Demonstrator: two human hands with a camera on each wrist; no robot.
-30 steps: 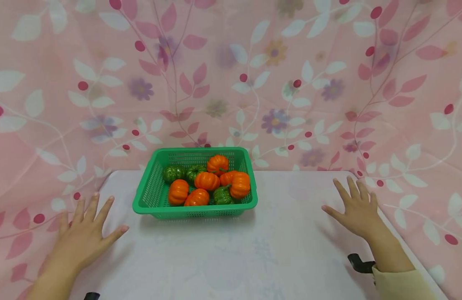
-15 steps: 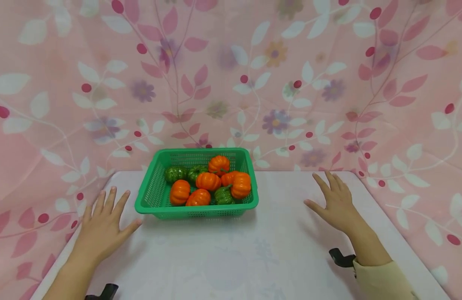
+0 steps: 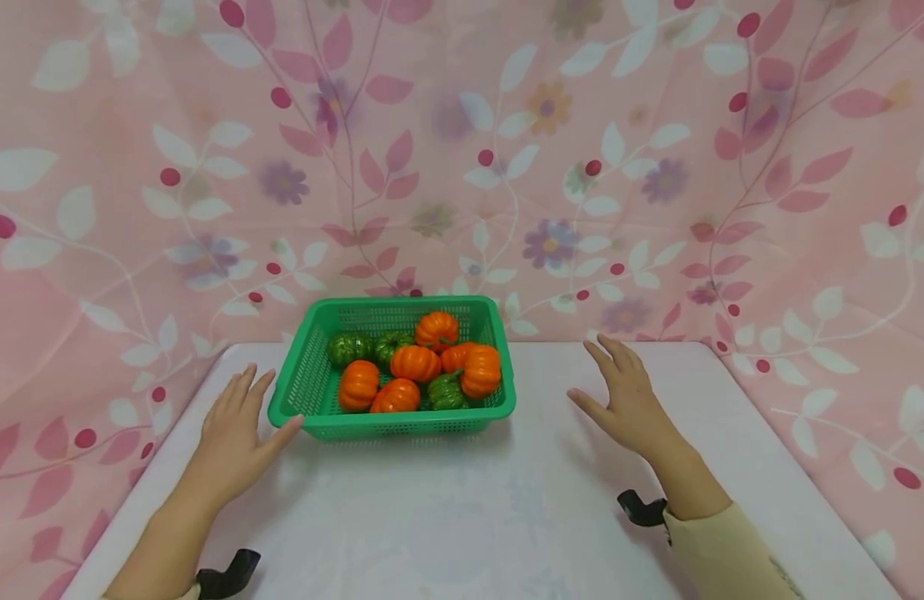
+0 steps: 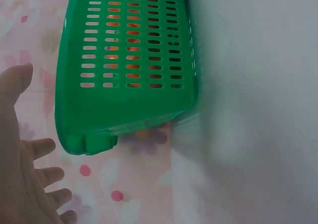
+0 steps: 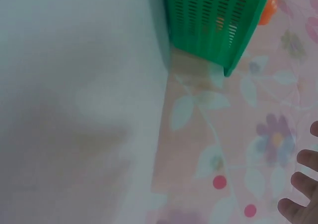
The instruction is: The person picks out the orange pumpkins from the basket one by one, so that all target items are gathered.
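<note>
A green plastic basket [image 3: 392, 423] with slotted walls stands at the back of the table, left of centre. Several orange pumpkins [image 3: 415, 364] and a few green pumpkins [image 3: 350, 349], small and ribbed, lie inside it. Beside its front left corner is my left hand [image 3: 232, 442], fingers extended and thumb near the rim; in the left wrist view the basket's slotted side [image 4: 129, 95] faces that hand. My right hand [image 3: 630, 408] hovers to the right of the basket, a gap away, with fingers spread and nothing held. Only its fingertips show at the right wrist view's edge.
A white-covered table [image 3: 432, 517] spreads below both hands. Pink floral cloth [image 3: 447, 150] hangs behind and along both sides of it. Black wrist mounts [image 3: 641, 507] sit under the forearms.
Both hands have moved inward toward the basket, the right hand leftward and the left hand rightward. The left hand has turned more side-on. Basket and pumpkins stay in place.
</note>
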